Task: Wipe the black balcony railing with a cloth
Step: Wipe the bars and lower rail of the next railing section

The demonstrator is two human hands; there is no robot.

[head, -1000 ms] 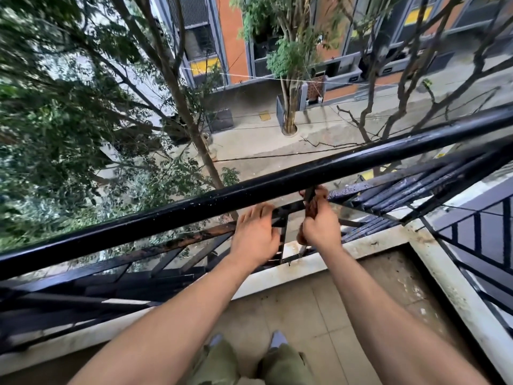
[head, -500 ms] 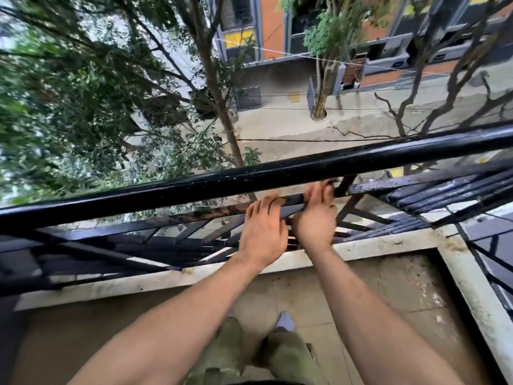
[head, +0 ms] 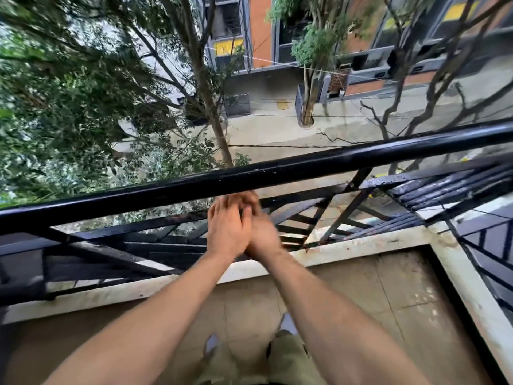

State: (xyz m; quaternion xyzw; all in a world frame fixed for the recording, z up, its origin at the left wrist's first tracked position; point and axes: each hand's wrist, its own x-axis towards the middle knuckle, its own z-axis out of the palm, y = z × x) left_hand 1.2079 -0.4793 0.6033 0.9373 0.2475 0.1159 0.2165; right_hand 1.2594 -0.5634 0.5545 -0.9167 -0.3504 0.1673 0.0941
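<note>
The black balcony railing's round top rail (head: 305, 165) runs across the view, with a lower bar (head: 166, 221) showing rust and slanted black slats (head: 341, 215) beneath it. Both my hands are pressed together just under the top rail, in front of the slats. My left hand (head: 226, 229) lies with straight fingers against my right hand (head: 263, 233), partly covering it. The right hand is blurred and its fingers are hard to read. No cloth shows; anything between the palms is hidden.
A stained white ledge (head: 361, 245) carries the railing, which turns a corner at the right (head: 488, 245). Tiled balcony floor (head: 388, 295) lies below, with my green trousers (head: 288, 357) and feet at the bottom. Beyond the rail are trees and a street far below.
A second ago my right hand gripped a brownish cloth on an upright slat, left hand resting on the lower bar. Both hands have since come together under the top rail; the cloth is out of sight.
</note>
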